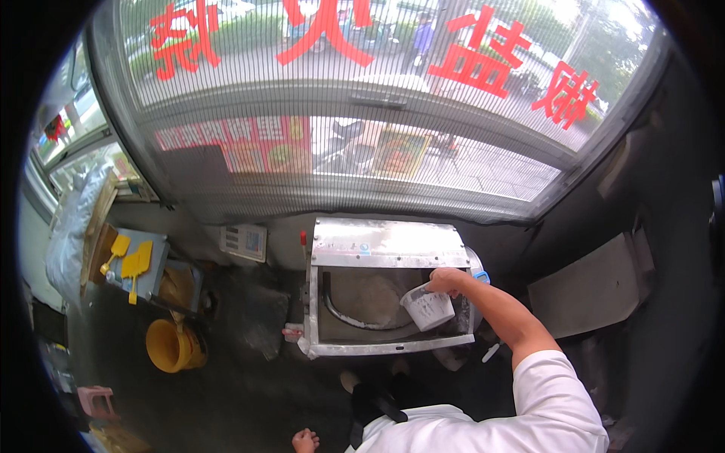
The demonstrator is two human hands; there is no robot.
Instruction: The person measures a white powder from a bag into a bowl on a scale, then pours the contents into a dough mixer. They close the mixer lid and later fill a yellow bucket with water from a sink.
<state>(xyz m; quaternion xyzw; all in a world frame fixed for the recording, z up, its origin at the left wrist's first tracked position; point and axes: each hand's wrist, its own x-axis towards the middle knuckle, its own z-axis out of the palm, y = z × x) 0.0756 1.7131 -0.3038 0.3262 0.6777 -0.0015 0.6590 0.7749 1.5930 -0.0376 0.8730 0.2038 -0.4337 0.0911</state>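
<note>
My right hand grips the rim of a white plastic tub smeared with pale residue. The tub is tilted over the open trough of a metal dough mixer, its mouth turned up and to the left. Pale flour lies in the trough. A dark curved mixing bar bends around it, dusted white along its lower part. The metal lid is at the far side. My left hand hangs low near the bottom edge, fingers curled, with nothing visible in it, away from the mixer.
To the left, yellow plastic scoops lie on a grey stand, with a yellow bucket below. A pale box-like unit stands at right. Beyond the mixer is a window with red lettering. A pink stool is at lower left.
</note>
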